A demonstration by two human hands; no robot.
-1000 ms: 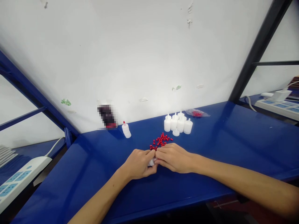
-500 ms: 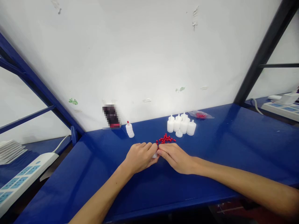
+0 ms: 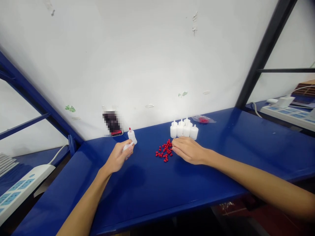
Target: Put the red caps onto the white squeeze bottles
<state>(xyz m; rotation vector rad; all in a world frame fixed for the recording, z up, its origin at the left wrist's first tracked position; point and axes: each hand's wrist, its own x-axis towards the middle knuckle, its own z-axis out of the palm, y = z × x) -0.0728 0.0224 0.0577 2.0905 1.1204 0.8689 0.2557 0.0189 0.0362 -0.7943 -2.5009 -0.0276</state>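
My left hand (image 3: 118, 156) is closed around a small white squeeze bottle (image 3: 127, 146), tilted with its pale nozzle toward the right. Just behind it stands a white bottle with a red cap (image 3: 131, 135). On the right, my right hand (image 3: 188, 150) reaches low over the table in front of a cluster of white nozzle bottles (image 3: 186, 131). Its fingers are bent and pressed together, and what they hold, if anything, is hidden. Loose small red caps (image 3: 165, 149) lie scattered on the table to the left of its fingertips.
Behind the bottles lies a clear plastic bag with red caps (image 3: 203, 120). A pixelated dark object (image 3: 113, 123) leans on the wall at the left. Blue posts and white power strips (image 3: 22, 186) flank the blue table (image 3: 147, 196).
My hands have parted. The left has carried the white bottle left to the red-capped bottle; the right has moved toward the bottle cluster. The red caps are spread differently, and the view has shifted slightly.
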